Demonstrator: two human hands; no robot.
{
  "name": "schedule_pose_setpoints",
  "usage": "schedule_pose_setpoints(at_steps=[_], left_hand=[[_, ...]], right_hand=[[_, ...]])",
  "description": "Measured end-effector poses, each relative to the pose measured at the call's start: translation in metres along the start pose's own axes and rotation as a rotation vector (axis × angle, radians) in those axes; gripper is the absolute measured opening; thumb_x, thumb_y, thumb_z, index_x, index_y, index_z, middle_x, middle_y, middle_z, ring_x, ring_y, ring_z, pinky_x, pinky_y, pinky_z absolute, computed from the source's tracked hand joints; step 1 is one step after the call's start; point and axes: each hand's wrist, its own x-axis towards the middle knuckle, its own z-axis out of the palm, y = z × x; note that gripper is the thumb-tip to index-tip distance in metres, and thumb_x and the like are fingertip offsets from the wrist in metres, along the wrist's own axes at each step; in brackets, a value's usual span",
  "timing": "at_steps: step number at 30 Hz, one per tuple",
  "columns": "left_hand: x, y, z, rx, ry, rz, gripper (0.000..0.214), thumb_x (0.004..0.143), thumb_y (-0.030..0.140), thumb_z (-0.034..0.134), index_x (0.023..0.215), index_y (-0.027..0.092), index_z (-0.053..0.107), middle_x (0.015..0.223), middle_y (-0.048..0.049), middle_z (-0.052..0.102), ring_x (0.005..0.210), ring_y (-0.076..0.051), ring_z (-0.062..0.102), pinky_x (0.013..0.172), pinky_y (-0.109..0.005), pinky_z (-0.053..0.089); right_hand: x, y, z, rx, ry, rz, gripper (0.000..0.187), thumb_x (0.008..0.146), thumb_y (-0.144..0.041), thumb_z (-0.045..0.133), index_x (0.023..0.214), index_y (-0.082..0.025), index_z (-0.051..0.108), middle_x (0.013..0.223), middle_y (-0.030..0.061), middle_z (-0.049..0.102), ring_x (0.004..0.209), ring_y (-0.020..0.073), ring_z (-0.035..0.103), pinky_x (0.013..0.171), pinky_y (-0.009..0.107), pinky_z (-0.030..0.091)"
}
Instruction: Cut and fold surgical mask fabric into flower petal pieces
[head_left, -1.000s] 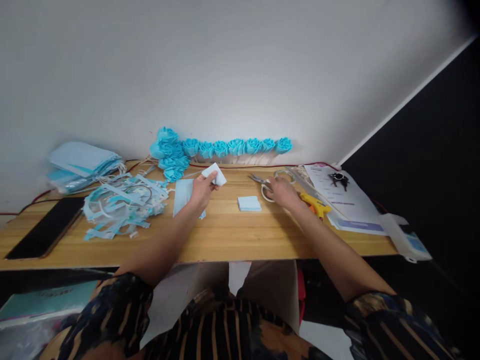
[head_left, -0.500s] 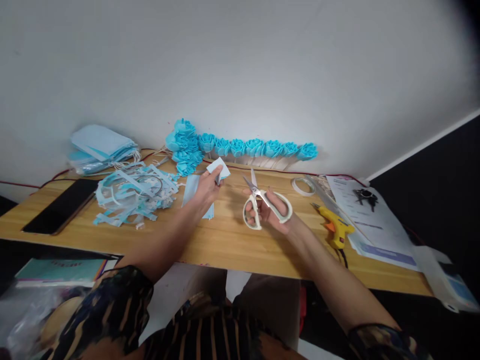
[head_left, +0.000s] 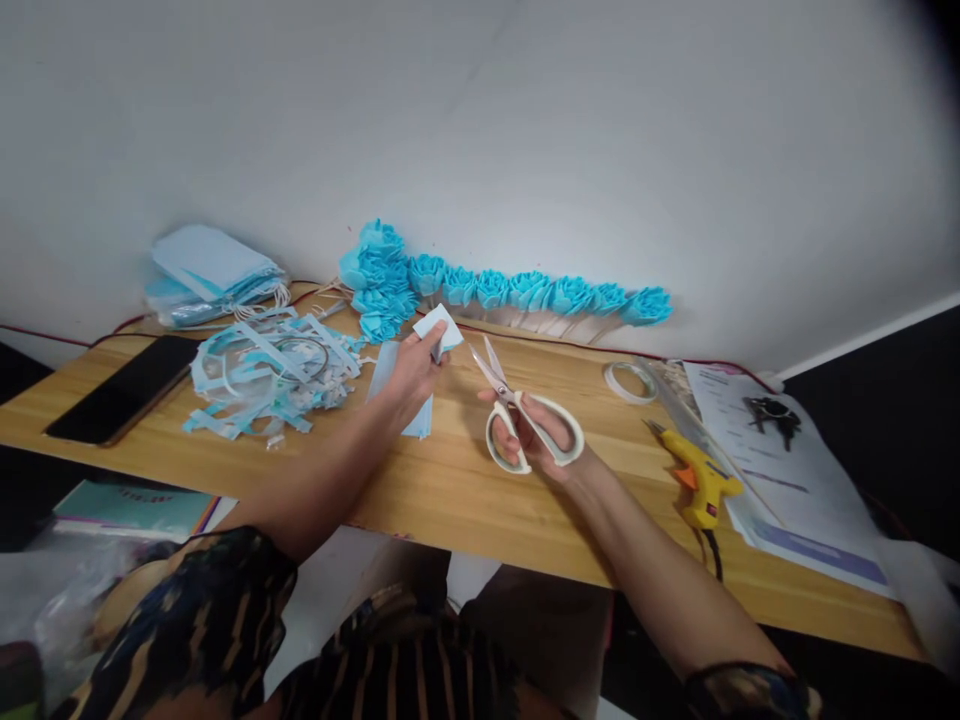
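Note:
Above the table, my left hand [head_left: 416, 372] pinches a small folded square of pale blue fabric [head_left: 442, 328]. My right hand [head_left: 541, 432] has its fingers through the cream handles of a pair of scissors [head_left: 501, 388]. The blades are parted and point toward the fabric, a short gap away from it. Under my left hand lies a flat pale blue rectangular sheet or stack of them [head_left: 421, 418]. Behind, a row of bright blue fabric flowers [head_left: 529, 291] on thin stems leans along the wall, with a heap of more flowers [head_left: 379, 285] at its left end.
Left of my hands are a pile of cut strips [head_left: 277, 370], a stack of face masks [head_left: 214, 265] and a dark phone [head_left: 124, 390]. On the right are a tape roll [head_left: 630, 382], a yellow glue gun [head_left: 703, 485], papers [head_left: 806, 500] and keys [head_left: 772, 418].
The view has shifted slightly. The scissors have tilted a little and their tips have come nearer the folded fabric, which stays in my left hand.

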Motion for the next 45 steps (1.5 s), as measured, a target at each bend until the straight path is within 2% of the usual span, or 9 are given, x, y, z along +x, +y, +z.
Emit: schedule_pose_setpoints(at_steps=[8,17,25,32,38,45], left_hand=[[0.002,-0.005,-0.004,0.048,-0.08,0.006,0.024,0.074,0.021,0.085,0.084,0.017,0.063,0.071,0.0038,0.064,0.057,-0.006,0.055,0.046,-0.02,0.034],[-0.005,-0.001,0.003,-0.012,-0.013,-0.029,0.017,0.078,0.013,0.079,0.084,0.015,0.064,0.071,0.0037,0.065,0.056,-0.005,0.054,0.045,-0.019,0.032],[-0.011,0.002,0.006,-0.032,-0.025,-0.042,0.014,0.081,0.009,0.076,0.08,0.015,0.063,0.068,0.0039,0.064,0.056,-0.004,0.054,0.046,-0.018,0.031],[-0.011,0.001,0.008,-0.02,-0.016,-0.056,0.017,0.079,0.01,0.078,0.081,0.014,0.062,0.067,0.0046,0.065,0.054,-0.004,0.055,0.045,-0.017,0.032],[-0.012,-0.005,0.006,0.03,-0.058,-0.031,0.021,0.075,0.017,0.083,0.085,0.015,0.065,0.07,0.0039,0.067,0.057,-0.005,0.058,0.047,-0.017,0.035],[-0.022,-0.018,0.009,0.094,-0.134,0.035,0.023,0.075,0.025,0.084,0.082,0.014,0.064,0.068,0.0034,0.065,0.057,-0.006,0.056,0.049,-0.019,0.036]], right_hand=[[0.003,-0.001,0.005,0.007,0.029,0.025,0.053,0.084,-0.057,0.068,0.12,-0.018,0.067,0.061,-0.0031,0.059,0.045,0.0123,0.051,0.042,0.025,0.04],[0.004,0.001,0.003,0.021,0.015,0.021,0.054,0.083,-0.056,0.07,0.121,-0.017,0.068,0.06,-0.0028,0.061,0.046,0.0119,0.053,0.041,0.024,0.042],[0.004,0.002,0.004,0.025,0.017,0.024,0.058,0.082,-0.057,0.072,0.123,-0.015,0.067,0.062,-0.0024,0.062,0.046,0.0119,0.054,0.041,0.024,0.042],[0.004,0.001,0.005,0.03,0.027,0.026,0.058,0.081,-0.057,0.073,0.121,-0.015,0.068,0.062,-0.0018,0.063,0.047,0.0119,0.052,0.041,0.024,0.043],[0.003,-0.002,0.008,0.03,0.033,0.023,0.057,0.08,-0.058,0.074,0.119,-0.017,0.069,0.064,-0.0015,0.064,0.048,0.0119,0.054,0.041,0.023,0.043],[0.004,0.002,0.008,0.051,0.041,-0.022,0.055,0.078,-0.059,0.076,0.115,-0.019,0.069,0.069,-0.001,0.065,0.058,0.0133,0.058,0.057,0.028,0.056]])
